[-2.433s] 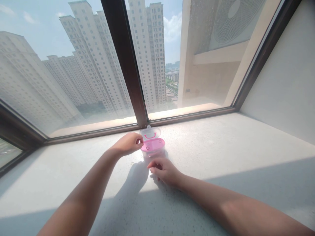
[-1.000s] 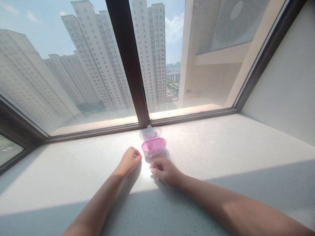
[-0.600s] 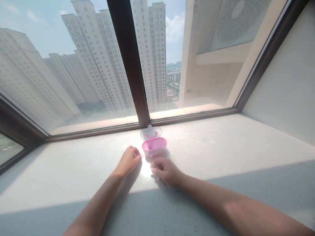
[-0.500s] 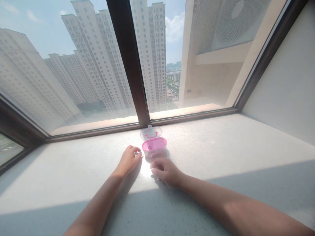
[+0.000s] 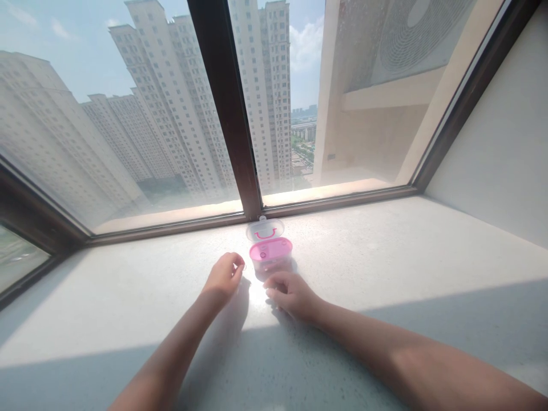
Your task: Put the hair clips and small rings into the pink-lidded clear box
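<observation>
A small clear box (image 5: 274,268) with a pink tray top (image 5: 278,249) stands in the sun near the window. Its clear lid (image 5: 253,228), with a pink handle, lies tipped back behind it. A small dark ring (image 5: 262,255) shows on the pink top. My left hand (image 5: 222,278) is just left of the box, thumb and finger pinched on a thin, pale loop that is hard to make out. In front of the box, my right hand (image 5: 293,295) is curled with thumb and forefinger close together; glare hides whatever is between them.
The box stands on a pale speckled window sill (image 5: 377,245), partly in shadow toward me. A dark window frame (image 5: 233,120) rises right behind the lid. A white wall (image 5: 492,137) bounds the right side, and tall buildings stand outside.
My left hand has lifted slightly and drawn a little away from the box, with the thin loop at its fingertips. My right hand stays nearly in place; the view has shifted slightly.
</observation>
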`<state>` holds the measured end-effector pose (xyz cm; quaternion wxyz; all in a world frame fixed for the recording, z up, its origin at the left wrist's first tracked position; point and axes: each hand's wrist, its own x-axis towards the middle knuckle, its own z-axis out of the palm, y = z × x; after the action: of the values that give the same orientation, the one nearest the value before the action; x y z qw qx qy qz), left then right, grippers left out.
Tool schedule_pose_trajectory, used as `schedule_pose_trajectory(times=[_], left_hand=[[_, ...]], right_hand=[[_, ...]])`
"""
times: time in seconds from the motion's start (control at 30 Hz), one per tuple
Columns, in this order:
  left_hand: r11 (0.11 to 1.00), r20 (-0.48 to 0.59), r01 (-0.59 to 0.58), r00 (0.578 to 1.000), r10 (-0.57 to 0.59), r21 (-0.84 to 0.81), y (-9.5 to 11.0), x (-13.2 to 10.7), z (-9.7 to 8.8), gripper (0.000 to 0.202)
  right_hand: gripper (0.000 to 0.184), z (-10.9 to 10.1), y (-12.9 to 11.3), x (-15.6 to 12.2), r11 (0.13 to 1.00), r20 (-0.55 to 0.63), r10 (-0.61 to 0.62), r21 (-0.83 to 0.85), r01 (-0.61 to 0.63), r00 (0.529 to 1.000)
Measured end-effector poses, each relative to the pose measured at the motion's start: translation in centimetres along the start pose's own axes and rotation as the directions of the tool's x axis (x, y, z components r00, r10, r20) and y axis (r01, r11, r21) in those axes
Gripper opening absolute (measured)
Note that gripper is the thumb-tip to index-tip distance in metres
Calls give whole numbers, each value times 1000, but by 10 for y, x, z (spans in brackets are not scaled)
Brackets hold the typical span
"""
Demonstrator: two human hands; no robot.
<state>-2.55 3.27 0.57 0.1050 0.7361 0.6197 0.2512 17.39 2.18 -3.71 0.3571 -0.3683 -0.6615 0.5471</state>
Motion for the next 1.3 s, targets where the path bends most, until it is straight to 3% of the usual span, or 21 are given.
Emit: schedule_pose_trajectory(times=[0.07, 0.17, 0.3, 0.4, 0.53, 0.6, 0.67, 0.77, 0.9, 1.1, 1.17, 1.23, 1.3], left_hand=[[998, -24, -40, 999, 39, -47, 16, -14, -4, 12], [984, 24, -109, 993, 113, -140, 36, -36, 1, 14], [956, 7, -126, 991, 132, -266, 43, -52, 19, 13], [943, -12, -128, 991, 131, -308, 38, -53, 25, 14], [930, 23, -117, 991, 133, -347, 16, -40, 15, 17], [958, -76, -15, 997, -7, -286, -3, -30, 6, 20], [981, -95, 78, 991, -95, -177, -24, -22, -1, 21], [984, -11, 153, 988, -155, -87, -42, -15, -4, 23], [989, 92, 145, 986, -143, -24, -41, -15, 4, 12], [996, 24, 88, 996, -88, 1, -33, -20, 12, 10], [991, -25, 110, 993, -112, -77, -25, -23, 13, 10], [951, -16, 161, 985, -171, -263, -11, -27, 15, 13], [806, 47, 233, 968, -248, -544, 5, -31, 19, 13]], right_hand=[[20, 0, -1, 0, 1000, 12, 1, -13, -1, 1000], [23, -2, -4, -1, 1000, 62, -12, -12, 13, 998], [16, -5, -8, -5, 999, 115, -38, -8, 39, 993], [17, -7, -9, -6, 998, 125, -40, -35, 44, 991], [20, -7, -9, -5, 999, 109, -21, -36, 25, 994], [23, -7, -9, -3, 1000, 67, 9, -21, -7, 998], [23, -6, -8, 0, 999, 41, 44, 4, -44, 998], [24, -6, -8, 1, 998, 50, 56, 22, -57, 997], [28, -6, -9, 1, 998, 47, 52, 18, -53, 998], [28, -7, -4, 2, 998, 41, 28, 57, -31, 999], [27, -7, -3, 2, 997, 44, 19, 69, -22, 999], [27, -7, -4, 3, 996, 36, 15, 90, -18, 999], [28, -7, -5, 3, 992, 16, 31, 121, -32, 999]])
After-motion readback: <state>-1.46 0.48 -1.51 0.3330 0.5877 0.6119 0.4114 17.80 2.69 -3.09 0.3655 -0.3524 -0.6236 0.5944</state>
